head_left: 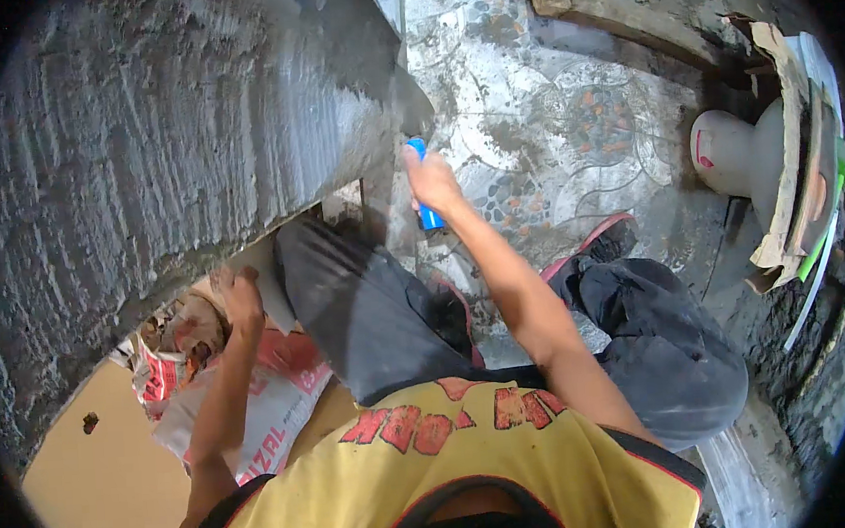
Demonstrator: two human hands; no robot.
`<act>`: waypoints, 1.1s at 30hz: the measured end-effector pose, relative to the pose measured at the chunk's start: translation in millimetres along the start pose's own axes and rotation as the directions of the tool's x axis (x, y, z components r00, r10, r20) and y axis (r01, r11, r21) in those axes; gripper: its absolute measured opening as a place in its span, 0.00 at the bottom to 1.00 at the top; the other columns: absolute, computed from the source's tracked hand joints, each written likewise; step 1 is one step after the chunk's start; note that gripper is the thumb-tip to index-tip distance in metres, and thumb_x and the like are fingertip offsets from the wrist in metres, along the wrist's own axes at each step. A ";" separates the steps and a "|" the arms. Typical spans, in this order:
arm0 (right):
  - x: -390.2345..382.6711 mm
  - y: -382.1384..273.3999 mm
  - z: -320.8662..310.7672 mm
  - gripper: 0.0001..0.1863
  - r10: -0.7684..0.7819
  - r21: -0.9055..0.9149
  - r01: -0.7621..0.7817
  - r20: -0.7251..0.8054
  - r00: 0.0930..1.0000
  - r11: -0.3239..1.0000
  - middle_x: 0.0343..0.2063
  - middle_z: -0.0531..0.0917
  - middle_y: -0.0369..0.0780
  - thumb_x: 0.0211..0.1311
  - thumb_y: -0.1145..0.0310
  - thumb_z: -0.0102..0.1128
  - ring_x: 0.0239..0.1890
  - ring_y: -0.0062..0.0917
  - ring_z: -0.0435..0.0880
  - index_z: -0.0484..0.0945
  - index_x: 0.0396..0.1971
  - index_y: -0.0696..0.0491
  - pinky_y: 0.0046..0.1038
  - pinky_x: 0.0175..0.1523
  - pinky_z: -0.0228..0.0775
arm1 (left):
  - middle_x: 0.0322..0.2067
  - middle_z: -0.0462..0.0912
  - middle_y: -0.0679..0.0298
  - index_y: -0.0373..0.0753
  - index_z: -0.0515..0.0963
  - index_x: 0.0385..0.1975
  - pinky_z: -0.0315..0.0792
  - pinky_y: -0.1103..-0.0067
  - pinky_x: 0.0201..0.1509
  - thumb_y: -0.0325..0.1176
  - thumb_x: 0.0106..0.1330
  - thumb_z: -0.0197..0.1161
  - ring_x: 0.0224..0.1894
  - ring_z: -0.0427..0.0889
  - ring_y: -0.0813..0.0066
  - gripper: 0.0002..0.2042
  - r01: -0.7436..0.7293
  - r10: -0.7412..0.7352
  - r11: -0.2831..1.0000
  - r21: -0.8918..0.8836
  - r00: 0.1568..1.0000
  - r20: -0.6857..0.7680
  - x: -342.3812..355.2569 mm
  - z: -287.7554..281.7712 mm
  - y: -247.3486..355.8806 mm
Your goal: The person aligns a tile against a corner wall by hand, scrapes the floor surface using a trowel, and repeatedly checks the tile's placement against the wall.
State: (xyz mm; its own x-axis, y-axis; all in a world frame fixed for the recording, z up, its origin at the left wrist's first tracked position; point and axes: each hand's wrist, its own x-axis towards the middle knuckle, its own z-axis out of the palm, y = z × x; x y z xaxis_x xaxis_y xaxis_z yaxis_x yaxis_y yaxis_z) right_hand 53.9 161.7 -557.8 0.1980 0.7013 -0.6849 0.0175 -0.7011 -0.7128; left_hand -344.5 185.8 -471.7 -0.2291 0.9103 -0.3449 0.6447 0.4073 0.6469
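Observation:
My right hand (432, 181) is closed round the bright blue handle (429, 215) of a tool, beside the right end of a mortar-coated slab. Its working part is not clear against the grey behind it. The wet grey mortar (181, 114) is combed with rough ridges over most of its face and looks smoother near the right end. My left hand (241, 296) is closed, with its fingers curled at the slab's lower edge. A pale grey flat piece (274, 288) shows next to it; whether the fingers hold it is hidden.
Below my left arm lie crumpled paper sacks (266, 399) and a tan board (106, 467). Patterned, mortar-smeared floor tiles (499, 95) spread ahead of my bent legs. At the right are a white rounded fixture (725, 153), leaning torn boards (789, 174) and, farther off, a wooden plank (620, 20).

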 end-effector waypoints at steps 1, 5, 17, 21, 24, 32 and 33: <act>-1.3 -2.1 -5.4 0.31 0.092 0.115 -0.093 0.014 0.996 0.989 0.15 0.79 0.46 0.71 0.44 0.44 0.14 0.35 0.82 0.72 0.25 0.61 0.36 0.25 0.76 | 0.24 0.77 0.63 0.33 0.76 0.27 0.67 0.72 0.37 0.30 0.52 0.56 0.30 0.74 0.69 0.07 0.006 -0.008 1.000 -0.024 0.999 -0.048 2.3 -1.7 -6.8; -6.4 -30.7 -20.4 0.31 -0.035 0.222 0.125 -0.372 0.927 0.967 0.16 0.81 0.49 0.72 0.47 0.42 0.15 0.36 0.83 0.74 0.24 0.62 0.37 0.27 0.76 | 0.25 0.77 0.62 0.33 0.77 0.28 0.68 0.72 0.36 0.29 0.53 0.56 0.30 0.75 0.69 0.08 -0.101 0.110 0.989 0.107 0.990 -0.085 9.1 -5.7 -18.0; 15.1 23.5 6.5 0.26 0.062 0.189 -0.073 0.063 0.996 0.979 0.14 0.77 0.42 0.72 0.48 0.45 0.13 0.33 0.81 0.73 0.36 0.60 0.37 0.21 0.75 | 0.24 0.76 0.63 0.33 0.75 0.28 0.66 0.73 0.35 0.30 0.57 0.55 0.28 0.71 0.73 0.06 -0.006 0.009 0.998 0.055 0.999 -0.051 -3.3 8.9 10.4; -12.5 -22.3 -23.5 0.25 0.149 0.189 -0.138 -0.043 0.988 0.972 0.15 0.78 0.43 0.72 0.47 0.45 0.14 0.32 0.81 0.74 0.38 0.59 0.37 0.20 0.74 | 0.22 0.75 0.65 0.34 0.74 0.24 0.65 0.74 0.33 0.30 0.58 0.54 0.27 0.70 0.75 0.06 -0.057 0.056 0.998 -0.028 0.998 -0.034 -7.3 9.6 21.2; -11.1 -35.9 -25.0 0.27 0.099 0.278 -0.015 -0.293 0.951 0.960 0.13 0.78 0.43 0.72 0.48 0.46 0.13 0.33 0.81 0.75 0.29 0.61 0.37 0.21 0.75 | 0.21 0.74 0.65 0.34 0.73 0.23 0.65 0.75 0.32 0.30 0.57 0.54 0.27 0.70 0.75 0.06 -0.026 0.028 0.996 -0.080 0.999 0.021 -5.1 3.4 15.8; -10.1 -36.0 -54.0 0.31 0.048 0.013 -0.047 -0.033 0.998 0.999 0.15 0.81 0.48 0.71 0.47 0.43 0.18 0.39 0.84 0.75 0.26 0.64 0.40 0.26 0.77 | 0.22 0.73 0.66 0.35 0.73 0.24 0.64 0.75 0.33 0.29 0.54 0.54 0.27 0.69 0.75 0.04 -0.062 0.062 0.998 0.004 0.998 -0.030 -3.7 4.9 15.4; 7.2 -25.9 -61.8 0.31 0.035 -0.095 -0.035 0.001 0.999 0.995 0.17 0.82 0.50 0.71 0.47 0.42 0.20 0.42 0.84 0.76 0.28 0.65 0.41 0.30 0.78 | 0.22 0.73 0.66 0.35 0.73 0.25 0.65 0.75 0.33 0.28 0.54 0.54 0.27 0.69 0.76 0.04 -0.070 0.069 0.994 -0.089 0.998 -0.016 -8.5 11.5 29.2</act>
State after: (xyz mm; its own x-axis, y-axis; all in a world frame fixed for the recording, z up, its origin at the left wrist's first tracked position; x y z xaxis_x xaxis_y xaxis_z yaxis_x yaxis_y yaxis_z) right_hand 115.5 177.0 -535.0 0.1975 0.6765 -0.7095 0.1034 -0.7341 -0.6712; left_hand -315.3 189.1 -457.7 -0.1957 0.9372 -0.2888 0.5915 0.3477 0.7275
